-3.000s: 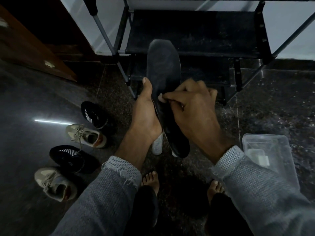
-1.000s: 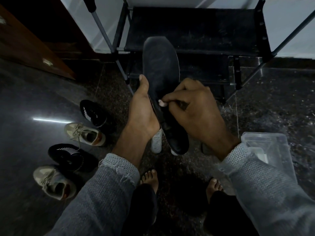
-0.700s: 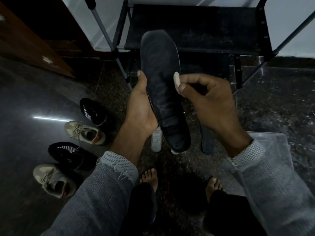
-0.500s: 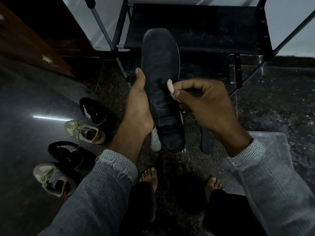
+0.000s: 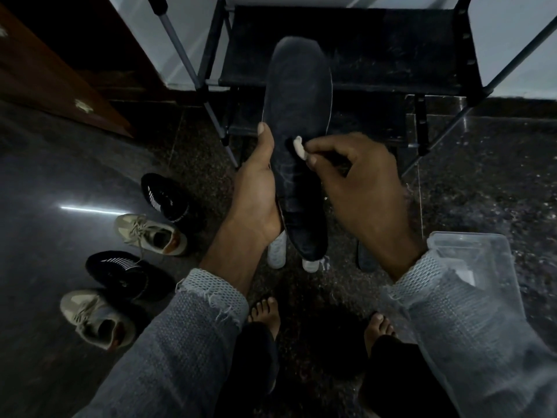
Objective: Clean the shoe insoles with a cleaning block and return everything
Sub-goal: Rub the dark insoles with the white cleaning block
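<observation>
The dark insole [image 5: 297, 122] is held up in front of the black shoe rack [image 5: 346, 49], its long axis running away from the person, toe end high over the rack's shelf and heel end low, above two pale shoe toes on the floor [image 5: 482, 182]. The left hand [image 5: 256, 188] cups the insole's left edge from behind, thumb laid straight along that edge, so it serves as the support. The right hand [image 5: 358, 182] comes in from the insole's right side, thumb and forefinger pinching the small whitish cleaning block [image 5: 299, 147], whose tip meets the insole face about midway along its length, just beside the left thumb. The other right fingers curl loosely under. Because the block sits at the waist of the insole, untreated surface appears to lie both toward the toe and toward the heel; strokes probably need to follow the long axis, and the right hand is the nearer one for that. A clear plastic container [image 5: 482, 267] lies to the right of the insole's heel, partly behind the right sleeve. Left of the insole, four shoes [image 5: 150, 233] stand in a row.
</observation>
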